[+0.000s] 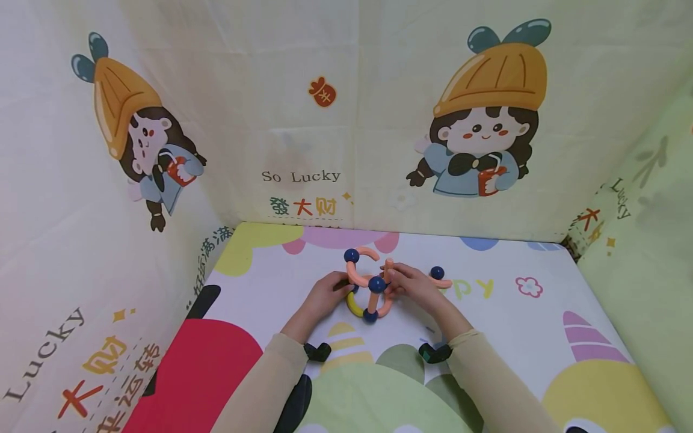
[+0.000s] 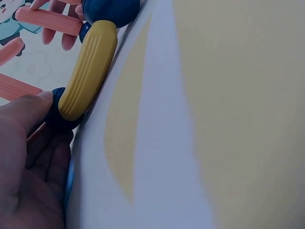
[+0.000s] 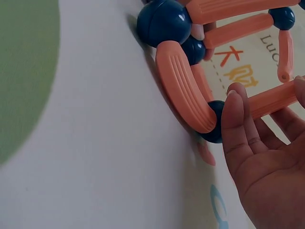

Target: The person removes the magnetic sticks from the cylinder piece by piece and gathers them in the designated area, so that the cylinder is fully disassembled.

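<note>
A frame of magnetic rods and dark blue balls stands in the middle of the table, with upright, straight and curved pink rods. Its front ball [image 1: 370,315] sits low on the tabletop, and another ball [image 1: 376,284] tops the upright pink rod [image 1: 373,301]. At the left, my left hand [image 1: 325,296] pinches a low ball [image 2: 55,107] at the end of the curved yellow rod [image 2: 90,71]. On the other side my right hand [image 1: 415,287] holds an upright pink rod [image 3: 271,101] between thumb and fingers, beside the ball [image 3: 215,129] at its foot.
Just beyond my right hand lie a blue ball [image 1: 437,273] and a curved pink rod [image 1: 443,283]. The table [image 1: 520,325] has a colourful printed cover. Printed cloth walls [image 1: 379,120] enclose its back and both sides.
</note>
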Motion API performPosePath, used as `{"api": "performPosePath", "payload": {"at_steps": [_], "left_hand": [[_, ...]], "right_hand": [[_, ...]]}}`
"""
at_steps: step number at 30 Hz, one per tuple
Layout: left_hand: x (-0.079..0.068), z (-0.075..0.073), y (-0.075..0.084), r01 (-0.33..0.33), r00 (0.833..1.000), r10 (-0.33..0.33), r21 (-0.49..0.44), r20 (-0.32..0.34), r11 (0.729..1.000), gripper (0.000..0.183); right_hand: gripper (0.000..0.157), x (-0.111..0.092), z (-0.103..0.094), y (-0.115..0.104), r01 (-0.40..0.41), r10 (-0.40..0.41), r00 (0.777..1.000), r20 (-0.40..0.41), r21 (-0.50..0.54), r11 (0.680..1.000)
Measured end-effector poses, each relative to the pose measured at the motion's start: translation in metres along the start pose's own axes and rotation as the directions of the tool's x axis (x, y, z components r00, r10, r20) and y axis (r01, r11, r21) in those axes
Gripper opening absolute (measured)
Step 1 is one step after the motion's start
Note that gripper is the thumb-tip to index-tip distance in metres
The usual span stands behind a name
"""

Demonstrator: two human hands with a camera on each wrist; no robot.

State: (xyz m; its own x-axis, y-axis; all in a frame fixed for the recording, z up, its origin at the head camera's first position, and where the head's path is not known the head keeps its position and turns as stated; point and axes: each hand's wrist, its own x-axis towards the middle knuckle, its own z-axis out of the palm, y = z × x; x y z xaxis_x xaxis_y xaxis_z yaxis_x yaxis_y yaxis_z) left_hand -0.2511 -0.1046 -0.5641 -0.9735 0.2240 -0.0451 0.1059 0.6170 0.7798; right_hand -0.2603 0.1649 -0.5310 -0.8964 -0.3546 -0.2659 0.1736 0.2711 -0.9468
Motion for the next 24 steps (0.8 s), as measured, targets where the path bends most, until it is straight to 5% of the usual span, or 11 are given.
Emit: {"api": "performPosePath", "payload": {"at_steps": [24], "left_hand": [[0.0010, 0.0019, -0.0021, -0.004, 1.000, 0.005, 0.010, -0.011, 1.000, 0.036]], "right_hand": [[0.052, -0.0066, -0.0054, 0.0016, 0.039, -0.043, 0.998, -0.039, -0.085, 0.996]]}}
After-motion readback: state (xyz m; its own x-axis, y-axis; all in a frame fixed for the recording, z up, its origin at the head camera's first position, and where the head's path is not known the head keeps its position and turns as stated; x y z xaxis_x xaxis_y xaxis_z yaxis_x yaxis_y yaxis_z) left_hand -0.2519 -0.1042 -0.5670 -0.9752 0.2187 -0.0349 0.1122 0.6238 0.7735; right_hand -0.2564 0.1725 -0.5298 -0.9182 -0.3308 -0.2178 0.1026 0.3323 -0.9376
